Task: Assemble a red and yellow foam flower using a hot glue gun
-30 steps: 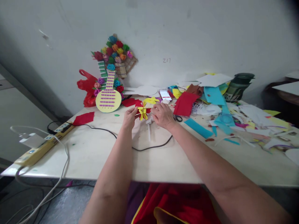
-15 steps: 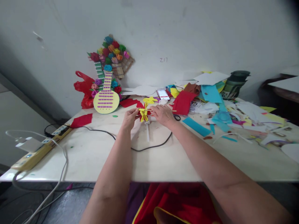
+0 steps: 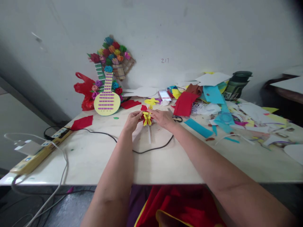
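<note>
Between my two hands is a paper flower with yellow inner petals and red outer ones, held just above the table. My left hand pinches its left side, with thumb and fingers together. My right hand is closed at the flower's right side, fingertips against the yellow petals. A thin wooden stick shows its end past that hand; the rest is mostly hidden under the palm. Below the flower a slim white stick points toward me. Black-handled scissors lie beside my right wrist.
A yellow paper lute and flower decorations lean at the back left. A power strip runs along the left edge; a black cable crosses before me. Paper scraps and a dark bottle fill the right side. Yellow petals lie behind the flower.
The flower has tipped and shifted slightly toward me. The stick, earlier lying level across it, is now mostly covered and tilted. My right fingers have moved closer to the flower's middle.
</note>
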Demonstrator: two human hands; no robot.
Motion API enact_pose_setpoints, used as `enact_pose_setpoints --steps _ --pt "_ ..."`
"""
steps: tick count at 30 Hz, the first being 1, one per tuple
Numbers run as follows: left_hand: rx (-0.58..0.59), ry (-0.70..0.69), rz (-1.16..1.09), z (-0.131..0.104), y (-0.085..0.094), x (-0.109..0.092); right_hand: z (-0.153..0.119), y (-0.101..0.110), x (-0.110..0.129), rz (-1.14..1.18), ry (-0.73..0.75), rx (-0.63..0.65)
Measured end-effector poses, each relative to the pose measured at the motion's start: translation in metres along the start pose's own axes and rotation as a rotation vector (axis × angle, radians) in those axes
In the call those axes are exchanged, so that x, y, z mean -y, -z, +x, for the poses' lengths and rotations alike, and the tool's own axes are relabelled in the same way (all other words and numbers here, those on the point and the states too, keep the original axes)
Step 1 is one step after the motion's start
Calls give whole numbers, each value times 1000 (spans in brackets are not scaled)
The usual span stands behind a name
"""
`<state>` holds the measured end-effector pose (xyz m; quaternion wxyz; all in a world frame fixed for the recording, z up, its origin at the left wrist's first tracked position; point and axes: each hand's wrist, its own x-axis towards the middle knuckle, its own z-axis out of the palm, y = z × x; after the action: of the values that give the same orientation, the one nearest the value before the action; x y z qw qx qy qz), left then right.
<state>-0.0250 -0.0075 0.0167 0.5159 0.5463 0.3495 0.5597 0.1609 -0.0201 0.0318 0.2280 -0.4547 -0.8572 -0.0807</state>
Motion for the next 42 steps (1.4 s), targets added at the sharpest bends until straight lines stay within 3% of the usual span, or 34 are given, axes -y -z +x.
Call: enact_pose_setpoints --steps 15,34,42 --pt "58 70 -58 0 -3 2 -1 -1 7 34 -78 -57" --pt "-20 129 -137 0 -5 1 -2 2 4 -106 46 -63" --pt "47 133 -169 1 -2 4 -2 3 3 -104 35 -47"
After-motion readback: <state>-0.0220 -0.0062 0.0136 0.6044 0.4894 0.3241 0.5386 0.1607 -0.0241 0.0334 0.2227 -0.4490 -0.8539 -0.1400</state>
